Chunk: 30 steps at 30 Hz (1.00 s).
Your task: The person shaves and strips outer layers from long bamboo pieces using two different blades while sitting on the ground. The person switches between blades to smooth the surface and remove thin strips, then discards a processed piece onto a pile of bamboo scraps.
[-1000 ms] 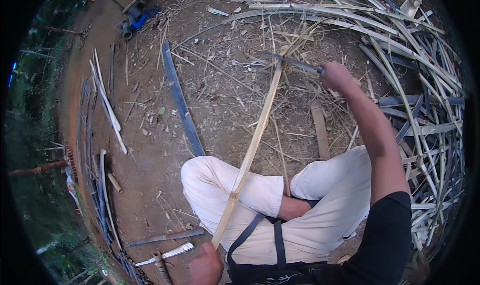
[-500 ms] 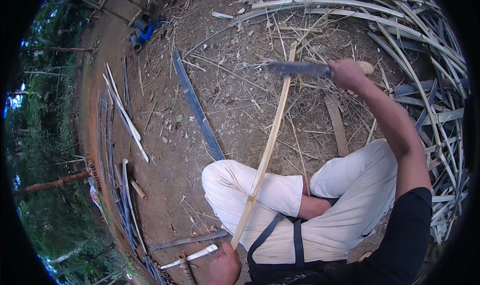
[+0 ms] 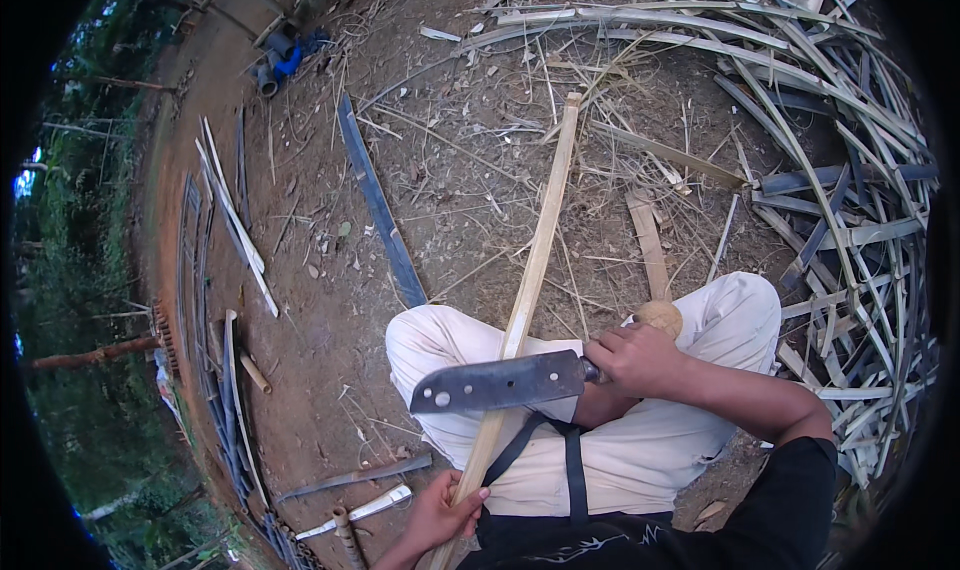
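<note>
My right hand (image 3: 632, 360) is wrapped round the wooden handle of a machete (image 3: 500, 382). Its dark, broad blade has several round holes and lies across a long pale bamboo strip (image 3: 540, 255), over my lap. The rounded end of the handle sticks out past my fist. At the lower left, my left hand (image 3: 447, 510) grips the strip near its near end, thumb on top. From there the strip slants up over my left thigh, its far end above the littered ground.
A dark bamboo slat (image 3: 380, 205) lies left of the strip. A large heap of split bamboo (image 3: 860, 220) fills the right side. Thin shavings (image 3: 480, 170) cover the ground ahead. At left lie long poles (image 3: 235, 400) and a short bamboo piece (image 3: 345, 535).
My right hand has drawn the machete from the strip's far end back to my lap, blade now pointing left over the strip. The left hand still holds the near end.
</note>
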Tool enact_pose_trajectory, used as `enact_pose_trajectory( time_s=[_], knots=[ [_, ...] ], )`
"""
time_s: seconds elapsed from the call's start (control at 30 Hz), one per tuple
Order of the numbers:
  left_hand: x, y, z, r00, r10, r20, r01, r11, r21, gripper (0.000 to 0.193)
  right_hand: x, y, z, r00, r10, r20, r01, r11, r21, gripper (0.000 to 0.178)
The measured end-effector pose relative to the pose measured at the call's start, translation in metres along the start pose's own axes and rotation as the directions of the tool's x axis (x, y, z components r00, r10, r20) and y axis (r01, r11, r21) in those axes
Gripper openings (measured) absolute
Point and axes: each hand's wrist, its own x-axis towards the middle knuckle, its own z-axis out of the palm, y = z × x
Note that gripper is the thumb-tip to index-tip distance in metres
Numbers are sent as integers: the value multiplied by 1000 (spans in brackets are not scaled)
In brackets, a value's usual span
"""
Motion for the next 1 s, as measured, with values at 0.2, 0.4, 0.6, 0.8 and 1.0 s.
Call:
enact_pose_trajectory(
  time_s=[0.2, 0.4, 0.6, 0.8, 1.0],
  knots=[
    [-8, 12, 5, 982, -69, 175, 132, 916, -380, 23, 14, 75, -20, 920, 393, 2, -390, 914, -109, 12],
    [-18, 24, 4, 971, -74, 227, 167, 890, -425, 19, 3, 35, -21, 989, 120, -83, -130, 982, -136, 9],
    [-18, 22, 11, 982, -80, 169, 142, 907, -397, 20, 11, 104, -25, 878, 479, 3, -473, 868, -152, 11],
    [-16, 21, 7, 967, -110, 231, 208, 865, -457, 19, 4, 62, -18, 993, 116, -38, -120, 981, -154, 9],
    [-24, 29, 14, 971, -126, 205, 199, 899, -390, 20, 17, 142, -8, 880, 462, -111, -475, 868, -148, 15]
  ],
)
